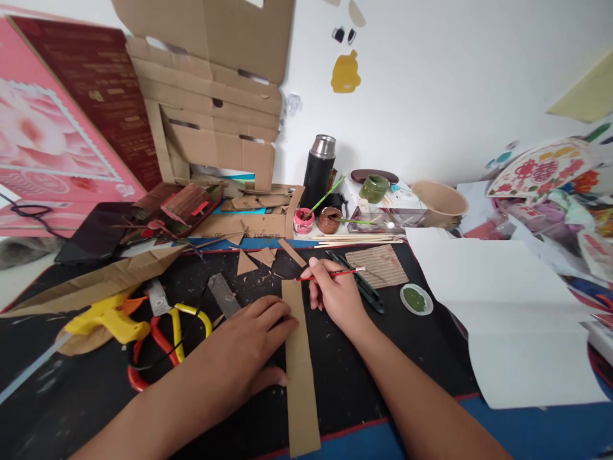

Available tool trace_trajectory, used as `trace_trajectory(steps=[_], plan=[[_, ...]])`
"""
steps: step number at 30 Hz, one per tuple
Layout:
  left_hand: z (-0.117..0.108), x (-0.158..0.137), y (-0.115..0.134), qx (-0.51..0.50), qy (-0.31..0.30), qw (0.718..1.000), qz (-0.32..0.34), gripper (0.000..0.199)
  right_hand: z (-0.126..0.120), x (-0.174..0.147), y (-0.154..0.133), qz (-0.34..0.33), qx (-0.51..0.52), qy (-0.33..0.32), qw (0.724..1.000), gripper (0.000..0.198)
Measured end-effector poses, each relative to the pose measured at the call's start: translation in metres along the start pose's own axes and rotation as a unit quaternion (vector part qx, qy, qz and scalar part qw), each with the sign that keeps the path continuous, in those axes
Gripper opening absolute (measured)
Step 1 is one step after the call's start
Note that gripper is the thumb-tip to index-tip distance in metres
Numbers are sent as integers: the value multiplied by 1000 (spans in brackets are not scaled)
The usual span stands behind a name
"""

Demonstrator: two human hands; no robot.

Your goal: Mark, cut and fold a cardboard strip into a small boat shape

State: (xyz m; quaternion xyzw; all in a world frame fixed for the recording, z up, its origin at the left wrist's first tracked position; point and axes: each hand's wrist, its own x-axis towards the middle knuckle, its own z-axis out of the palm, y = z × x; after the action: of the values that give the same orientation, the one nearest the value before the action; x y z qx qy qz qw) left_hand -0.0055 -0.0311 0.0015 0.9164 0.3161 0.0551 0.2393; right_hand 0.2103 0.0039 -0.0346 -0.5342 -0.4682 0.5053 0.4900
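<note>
Cardboard strip (301, 364), long and narrow, lies flat on the black mat (345, 390) directly before me, its long edges running from near to far; the near end passes over the mat's red border onto the blue surface (378, 441). My left hand (261, 332) is not closed: its fingers stretch over the strip's left edge, fingertips on the upper face, with the thumb at that same edge lower down. My right hand (335, 294) grips a thin red paintbrush (345, 273) between thumb and fingers, its pale tip pointing right and its handle end over or near the strip's far right corner; whether the two touch I cannot tell. Between the strip's right edge and my right forearm, a widening wedge of mat gives sideways room. Beyond the far edge, triangular cardboard scraps (246, 262) limit movement. To the right, dark slender tools (368, 294) sit just beside my wrist, next to a corrugated cardboard piece (390, 265); farther out come a lid of green paint (416, 299) and white paper (531, 358), which overlaps the mat's right side. To the left, scissors (178, 335) and a yellow glue gun (110, 316) crowd my left forearm.
</note>
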Motion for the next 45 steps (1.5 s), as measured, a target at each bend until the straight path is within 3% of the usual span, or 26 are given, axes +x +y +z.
trace_trajectory(steps=[14,21,34,41,45], plan=[[-4,1,2,-4,-32,999,-16,53,2,-1,-1,5,-10,-5,1000,56],[4,-1,-2,-19,-3,1000,-13,55,3,-1,-1,1,-9,-3,1000,54],[3,0,-5,-31,-14,999,-16,59,3,-1,2,8,-15,-1,1000,52],[3,1,-5,-34,-11,999,-22,60,4,-2,1,-14,37,43,998,58],[1,1,-2,-40,-14,999,-29,50,4,0,1,-19,50,45,998,61]])
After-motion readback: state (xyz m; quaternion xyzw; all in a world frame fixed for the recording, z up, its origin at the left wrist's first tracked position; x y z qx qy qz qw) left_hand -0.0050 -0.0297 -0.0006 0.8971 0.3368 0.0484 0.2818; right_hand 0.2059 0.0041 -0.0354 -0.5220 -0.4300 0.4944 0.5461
